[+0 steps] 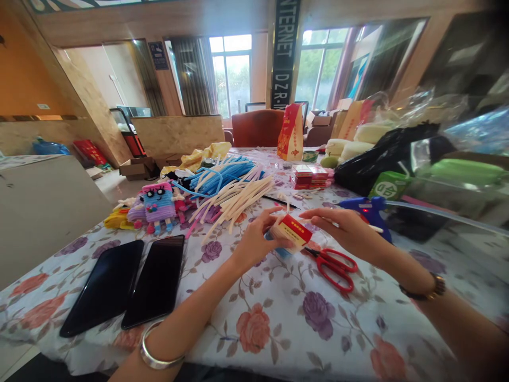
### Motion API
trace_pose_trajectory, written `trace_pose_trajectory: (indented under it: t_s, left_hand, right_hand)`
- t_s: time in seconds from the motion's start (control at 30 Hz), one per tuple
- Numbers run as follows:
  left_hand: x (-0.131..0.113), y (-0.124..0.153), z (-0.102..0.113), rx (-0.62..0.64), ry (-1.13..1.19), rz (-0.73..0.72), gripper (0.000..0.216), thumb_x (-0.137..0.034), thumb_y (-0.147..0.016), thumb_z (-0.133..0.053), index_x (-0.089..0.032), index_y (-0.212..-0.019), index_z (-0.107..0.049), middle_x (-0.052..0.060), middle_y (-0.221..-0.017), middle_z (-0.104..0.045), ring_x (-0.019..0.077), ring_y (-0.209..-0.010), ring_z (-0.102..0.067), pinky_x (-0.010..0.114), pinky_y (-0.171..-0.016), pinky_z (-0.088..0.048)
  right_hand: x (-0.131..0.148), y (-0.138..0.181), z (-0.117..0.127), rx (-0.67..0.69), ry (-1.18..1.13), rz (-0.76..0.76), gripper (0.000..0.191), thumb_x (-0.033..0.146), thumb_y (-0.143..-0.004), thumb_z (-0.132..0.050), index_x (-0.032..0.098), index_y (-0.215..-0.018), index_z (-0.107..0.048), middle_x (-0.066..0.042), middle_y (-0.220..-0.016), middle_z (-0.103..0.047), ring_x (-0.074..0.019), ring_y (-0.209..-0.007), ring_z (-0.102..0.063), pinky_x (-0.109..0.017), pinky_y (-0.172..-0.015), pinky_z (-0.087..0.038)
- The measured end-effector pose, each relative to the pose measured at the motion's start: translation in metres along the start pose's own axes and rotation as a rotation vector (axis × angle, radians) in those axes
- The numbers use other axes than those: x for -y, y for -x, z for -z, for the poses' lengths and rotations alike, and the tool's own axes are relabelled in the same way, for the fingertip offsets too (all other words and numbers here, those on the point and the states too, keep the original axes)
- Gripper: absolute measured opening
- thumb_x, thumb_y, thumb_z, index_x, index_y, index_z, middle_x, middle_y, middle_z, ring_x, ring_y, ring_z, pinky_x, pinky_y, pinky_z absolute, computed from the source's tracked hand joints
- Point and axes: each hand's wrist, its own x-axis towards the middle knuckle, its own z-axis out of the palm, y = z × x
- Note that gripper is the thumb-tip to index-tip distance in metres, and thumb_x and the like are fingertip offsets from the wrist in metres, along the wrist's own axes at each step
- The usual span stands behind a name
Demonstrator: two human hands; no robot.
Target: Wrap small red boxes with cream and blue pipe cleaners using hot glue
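Note:
In my left hand [256, 239] is a small red and cream cardboard box [295, 232], tilted above the table, with the fingers and thumb around its left side. Something pale blue shows along its lower edge, partly hidden by the thumb. My right hand [338, 225] hovers just right of the box, fingers stretched toward its top edge; I see no thing held in it. Red-handled scissors [337, 269] lie below the right hand, their blades partly under the box. A blue glue gun [368, 212] with a small red light rests behind the right wrist.
Blue pipe cleaners [226, 178] and cream pipe cleaners [242, 199] lie heaped beyond the box. A fuzzy doll [158, 204] sits at the left, above two dark tablets [107, 286]. Small red boxes [308, 176] are stacked at the back. A black bag [385, 159] stands right.

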Motion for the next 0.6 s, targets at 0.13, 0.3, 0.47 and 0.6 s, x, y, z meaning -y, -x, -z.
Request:
trace_pose_trajectory:
  t_s: [0.13,0.3,0.47,0.6]
  left_hand:
    - [0.0006,0.0018,0.0012,0.126,0.008,-0.025,0.069,-0.02,-0.061,-0.077,-0.026,-0.123,-0.049,0.005,-0.105,-0.064,0.0201,-0.096,-0.059,0.033,-0.087,-0.044]
    - [-0.001,0.0048,0.0007,0.275,-0.035,-0.093,0.07,-0.024,-0.064,-0.076,-0.028,-0.127,-0.047,0.004,-0.108,-0.062,0.0206,-0.098,-0.057,0.031,-0.086,-0.043]
    - [-0.0069,0.0078,-0.0031,0.282,-0.139,-0.16,0.078,-0.028,-0.057,-0.081,-0.028,-0.127,-0.047,0.004,-0.117,-0.057,0.022,-0.104,-0.053,0.033,-0.092,-0.04]
    - [-0.0076,0.0085,-0.0055,0.264,-0.124,-0.164,0.073,-0.028,-0.061,-0.079,-0.029,-0.127,-0.046,0.004,-0.117,-0.058,0.0207,-0.103,-0.055,0.032,-0.092,-0.04]
  right_hand:
    - [-0.0007,0.0001,-0.0003,-0.036,0.1,0.073,0.023,0.037,-0.088,-0.048,0.025,-0.088,-0.067,-0.002,-0.092,-0.07,-0.0196,-0.085,-0.064,-0.032,-0.079,-0.045]
    - [-0.0027,0.0003,-0.0011,-0.122,0.259,0.23,0.023,0.034,-0.091,-0.045,0.024,-0.087,-0.065,-0.003,-0.087,-0.068,-0.0185,-0.082,-0.061,-0.032,-0.078,-0.044]
    - [-0.0015,0.0006,-0.0024,-0.231,0.421,0.375,0.023,0.028,-0.093,-0.042,0.021,-0.087,-0.062,-0.003,-0.086,-0.069,-0.0174,-0.078,-0.06,-0.033,-0.075,-0.042]
    - [0.0004,0.0002,-0.0049,-0.278,0.487,0.432,0.021,0.026,-0.093,-0.043,0.019,-0.087,-0.062,-0.004,-0.086,-0.069,-0.0176,-0.079,-0.06,-0.033,-0.074,-0.042]
